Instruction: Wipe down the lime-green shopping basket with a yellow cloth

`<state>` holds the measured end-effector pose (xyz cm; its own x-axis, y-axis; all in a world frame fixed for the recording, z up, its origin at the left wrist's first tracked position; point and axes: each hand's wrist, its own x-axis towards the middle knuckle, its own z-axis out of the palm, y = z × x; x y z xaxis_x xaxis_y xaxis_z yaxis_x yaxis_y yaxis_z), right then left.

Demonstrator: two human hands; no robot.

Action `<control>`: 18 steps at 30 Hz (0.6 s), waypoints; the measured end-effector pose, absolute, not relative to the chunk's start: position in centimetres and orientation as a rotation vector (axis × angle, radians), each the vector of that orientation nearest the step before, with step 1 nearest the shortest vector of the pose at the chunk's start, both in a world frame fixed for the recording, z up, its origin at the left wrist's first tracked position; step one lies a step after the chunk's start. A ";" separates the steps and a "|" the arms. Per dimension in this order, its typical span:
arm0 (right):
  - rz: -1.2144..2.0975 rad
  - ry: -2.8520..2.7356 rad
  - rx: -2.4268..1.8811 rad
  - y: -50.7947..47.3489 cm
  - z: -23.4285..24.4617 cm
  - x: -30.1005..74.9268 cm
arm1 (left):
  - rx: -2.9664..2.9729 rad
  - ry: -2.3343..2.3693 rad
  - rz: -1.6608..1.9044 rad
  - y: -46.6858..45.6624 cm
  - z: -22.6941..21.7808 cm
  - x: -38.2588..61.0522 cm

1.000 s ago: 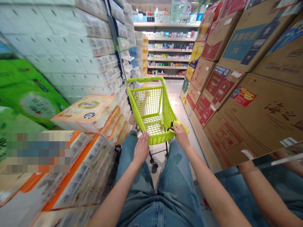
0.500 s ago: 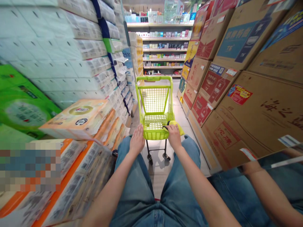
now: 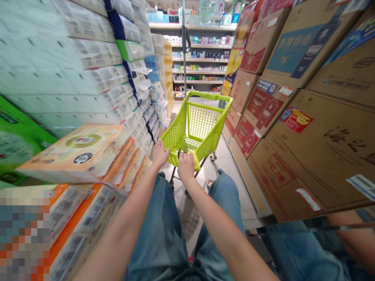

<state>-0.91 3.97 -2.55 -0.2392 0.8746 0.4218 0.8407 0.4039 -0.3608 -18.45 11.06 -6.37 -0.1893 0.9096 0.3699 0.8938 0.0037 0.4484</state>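
The lime-green plastic shopping cart (image 3: 199, 125) has swung rightward; light and stiff, it is held by its near rim (image 3: 172, 157), left hand (image 3: 159, 154) resting open, right hand (image 3: 186, 166) curled over.

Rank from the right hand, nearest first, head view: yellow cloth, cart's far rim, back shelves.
From the right hand:
1. Yellow cloth: touching the hand, on its right, at the cart's near rim.
2. Cart's far rim: straight ahead.
3. Back shelves: far end of the aisle.

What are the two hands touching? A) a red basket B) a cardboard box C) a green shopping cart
C. The left hand and right hand both rest on the near rim of the lime-green shopping cart.
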 end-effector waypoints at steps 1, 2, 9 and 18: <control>0.074 -2.109 -1.447 3.8 -2.5 -1.6 | 1.970 2.212 0.954 11.6 -6.4 -18.8; 0.066 -2.121 -1.433 3.5 -2.4 -2.2 | 1.963 2.212 0.956 11.9 -6.5 -19.2; 0.055 -2.359 -1.200 1.2 -1.5 -1.6 | 2.010 2.119 0.929 11.6 -6.4 -22.1; 0.046 -2.564 -0.763 4.1 -1.6 1.4 | 2.067 1.919 1.010 12.8 -4.5 -23.5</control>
<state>1.45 4.06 -1.59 -0.7397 0.5248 0.4212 0.5094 0.8457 -0.1591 -23.51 12.80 -4.51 -0.0424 0.9281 0.3700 0.8301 -0.1734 0.5299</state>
